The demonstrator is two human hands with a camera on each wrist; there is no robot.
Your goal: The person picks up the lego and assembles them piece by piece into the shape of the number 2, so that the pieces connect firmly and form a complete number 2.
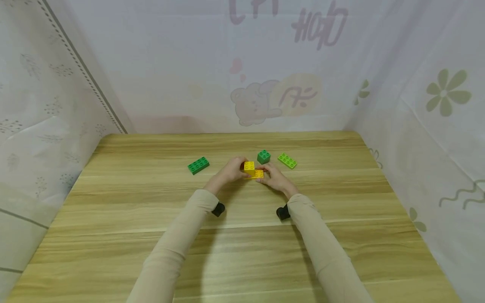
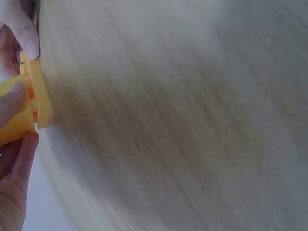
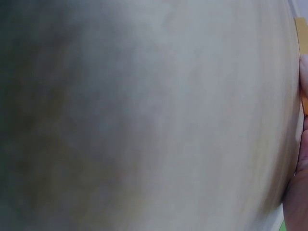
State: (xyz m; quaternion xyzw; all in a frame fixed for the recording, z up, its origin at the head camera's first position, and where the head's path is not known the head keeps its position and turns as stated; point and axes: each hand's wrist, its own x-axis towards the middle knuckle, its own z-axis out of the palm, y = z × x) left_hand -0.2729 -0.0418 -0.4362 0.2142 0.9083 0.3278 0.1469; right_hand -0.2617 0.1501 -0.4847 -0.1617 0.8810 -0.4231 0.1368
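My left hand (image 1: 233, 170) pinches a tall yellow building block (image 1: 249, 168), studs up, between thumb and fingers. Under it lies a flat orange-yellow block (image 1: 259, 174), whose right end my right hand (image 1: 275, 178) pinches between thumb and fingers. In the left wrist view the tall block (image 2: 15, 118) stands over one end of the flat block (image 2: 41, 98), and a thin gap with studs shows between them. The right wrist view catches only an edge of the flat block (image 3: 302, 36) and part of the right hand (image 3: 299, 178).
Just behind the hands stands a dark green square block (image 1: 263, 157). A light green flat block (image 1: 287, 160) lies to its right. Further left is a long green block (image 1: 198, 165). All are on the wooden table (image 1: 242, 252), with printed curtains (image 1: 182, 67) around it.
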